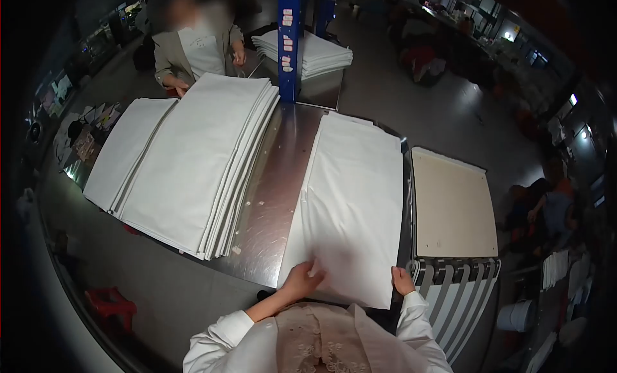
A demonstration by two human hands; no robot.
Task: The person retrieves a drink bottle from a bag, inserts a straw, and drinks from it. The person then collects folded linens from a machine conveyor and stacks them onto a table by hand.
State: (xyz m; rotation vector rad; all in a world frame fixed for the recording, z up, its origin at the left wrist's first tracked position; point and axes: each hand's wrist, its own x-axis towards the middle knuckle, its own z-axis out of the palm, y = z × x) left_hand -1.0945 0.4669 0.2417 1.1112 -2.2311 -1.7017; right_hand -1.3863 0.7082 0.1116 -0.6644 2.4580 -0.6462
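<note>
A long white fabric sheet (pixel 353 186) lies on the metal table (pixel 273 180), creased near its lower left part. At the sheet's near left edge, my left hand (pixel 302 282) is closed, its fingertips pinching the white fabric. My right hand (pixel 403 281) grips the sheet's near right edge, fingers closed on it. The near end of the sheet reaches up to my body between both hands. To the left, a thick stack of white sheets (pixel 193 154) rests on the table beside a smaller white stack (pixel 128 154).
Across the table a person (pixel 199 45) stands behind the stacks. A blue post (pixel 289 45) rises at the far edge, near another white stack (pixel 315 55). Right of the table are a beige board (pixel 453 203) and a striped rack (pixel 450 302). A red stool (pixel 112 305) stands lower left.
</note>
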